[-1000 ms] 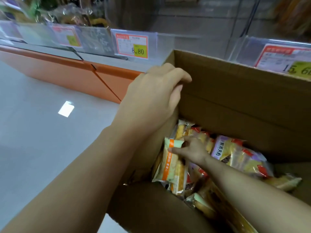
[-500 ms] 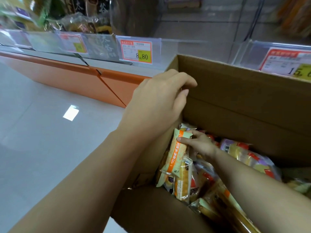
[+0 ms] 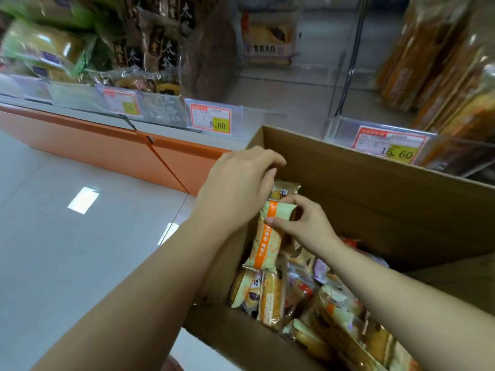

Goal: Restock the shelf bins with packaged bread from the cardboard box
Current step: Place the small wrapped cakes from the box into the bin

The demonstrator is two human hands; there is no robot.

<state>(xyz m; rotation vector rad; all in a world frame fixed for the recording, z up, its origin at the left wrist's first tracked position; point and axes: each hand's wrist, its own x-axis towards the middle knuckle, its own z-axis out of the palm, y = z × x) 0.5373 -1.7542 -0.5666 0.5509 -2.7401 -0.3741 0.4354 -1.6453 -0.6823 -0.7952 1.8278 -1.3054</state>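
An open cardboard box [image 3: 375,199] fills the lower right, holding several packaged breads [image 3: 316,303]. My right hand [image 3: 302,223] pinches the top of a pale green bread packet with an orange stripe [image 3: 267,236], lifted upright at the box's left wall. My left hand [image 3: 238,188] grips the top edge of that wall, fingers curled over it beside the packet's top. Clear shelf bins [image 3: 281,84] rise behind the box; the middle one holds a single purple-labelled bread pack [image 3: 269,36] at its back.
Price tags reading 8.80 [image 3: 211,119] and 15.60 [image 3: 391,147] hang on the bin fronts. Bins at left hold dark and green packs [image 3: 150,44]; the right bin holds orange loaves [image 3: 439,65]. An orange shelf base [image 3: 107,145] meets the glossy floor [image 3: 67,250].
My right hand has raised the orange-striped packet from the pile up to the box rim. The view has tilted up, showing more of the shelf bins.
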